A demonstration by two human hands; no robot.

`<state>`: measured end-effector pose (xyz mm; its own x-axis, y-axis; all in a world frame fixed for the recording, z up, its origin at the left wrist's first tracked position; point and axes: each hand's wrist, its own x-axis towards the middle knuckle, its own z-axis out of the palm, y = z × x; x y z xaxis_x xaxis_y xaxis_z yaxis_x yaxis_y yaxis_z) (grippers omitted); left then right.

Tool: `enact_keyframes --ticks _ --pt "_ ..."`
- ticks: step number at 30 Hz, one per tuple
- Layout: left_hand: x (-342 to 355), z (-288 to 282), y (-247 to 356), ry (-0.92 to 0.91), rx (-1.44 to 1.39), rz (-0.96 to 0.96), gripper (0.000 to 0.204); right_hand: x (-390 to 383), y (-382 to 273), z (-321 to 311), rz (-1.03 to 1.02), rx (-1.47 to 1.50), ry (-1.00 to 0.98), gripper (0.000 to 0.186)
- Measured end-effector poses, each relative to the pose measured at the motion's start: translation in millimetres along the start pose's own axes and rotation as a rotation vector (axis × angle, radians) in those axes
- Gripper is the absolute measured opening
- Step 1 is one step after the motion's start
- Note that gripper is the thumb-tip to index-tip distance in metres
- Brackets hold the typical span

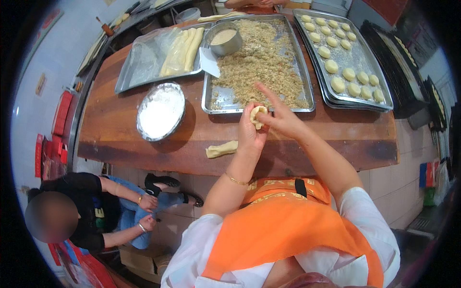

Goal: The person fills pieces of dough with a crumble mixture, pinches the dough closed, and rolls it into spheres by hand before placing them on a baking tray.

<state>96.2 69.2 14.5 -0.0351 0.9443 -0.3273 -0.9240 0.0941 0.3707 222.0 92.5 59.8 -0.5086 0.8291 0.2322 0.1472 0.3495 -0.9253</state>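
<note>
Over the table's near edge, my left hand point(250, 132) cups a small round dough wrapper point(259, 115) shaped like a shallow bowl. My right hand point(284, 118) pinches its rim, with part of the hand inside the hollow and the index finger stretched out toward the filling. Just beyond both hands lies a large metal tray point(257, 111) spread with crumbly tan filling point(259, 62). A short strip of dough point(221, 149) rests on the wood to the left of my left wrist. Whether filling is inside the wrapper I cannot tell.
A bowl of white flour point(161, 111) stands left on the wooden table point(115, 129). Behind it, a tray point(126, 79) holds long dough rolls point(185, 50) partly under plastic. A metal pot point(224, 39) sits on the filling tray. Round dough pieces point(349, 74) fill another tray at right. A person point(101, 211) sits lower left.
</note>
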Motion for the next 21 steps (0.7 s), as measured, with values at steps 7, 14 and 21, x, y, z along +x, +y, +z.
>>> enact_keyframes --ticks 7,14,21 --pt "-0.5 -14.6 -4.8 0.016 0.111 0.083 0.027 2.4 17.5 14.9 0.017 0.230 -0.239 0.070" --pt "-23.5 4.7 2.7 -0.362 -0.054 -0.131 0.045 -2.3 6.8 -13.1 -0.262 -0.480 -0.184 0.088" --pt "-12.0 -20.2 -11.8 -0.466 -0.120 -0.208 0.046 3.4 -19.1 -12.1 -0.164 -0.101 -0.146 0.069"
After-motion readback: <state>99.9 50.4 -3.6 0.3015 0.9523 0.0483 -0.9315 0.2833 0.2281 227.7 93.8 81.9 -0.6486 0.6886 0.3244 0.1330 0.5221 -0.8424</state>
